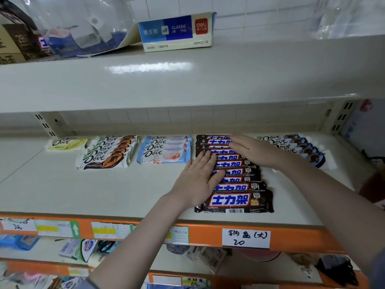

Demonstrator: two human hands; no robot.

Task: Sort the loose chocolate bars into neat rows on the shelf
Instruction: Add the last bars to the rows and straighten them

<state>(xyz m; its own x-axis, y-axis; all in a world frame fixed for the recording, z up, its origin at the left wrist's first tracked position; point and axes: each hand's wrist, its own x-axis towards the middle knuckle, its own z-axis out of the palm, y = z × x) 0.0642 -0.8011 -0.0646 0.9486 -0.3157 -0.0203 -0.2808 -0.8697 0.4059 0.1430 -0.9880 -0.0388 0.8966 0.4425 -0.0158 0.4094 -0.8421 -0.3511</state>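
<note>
A long overlapping row of dark brown Snickers bars (235,201) runs from the back of the cream shelf (83,190) toward its front edge. My left hand (198,178) lies flat with straight fingers against the left side of that row, around its middle. My right hand (254,150) presses flat on the bars at the back right of the row. To the left lie a row of light blue Dove bars (164,156), a row of white-and-brown Dove bars (104,160) and a single pale yellow Dove bar (66,143). Blue-ended Dove bars (300,146) form a row on the right, partly hidden by my right forearm.
An orange price rail (200,232) with paper labels fronts the shelf. The shelf above holds a blue-and-white Deli box (177,32), plastic bags and cartons. Lower shelves carry mixed small goods. Slotted uprights stand at the back corners.
</note>
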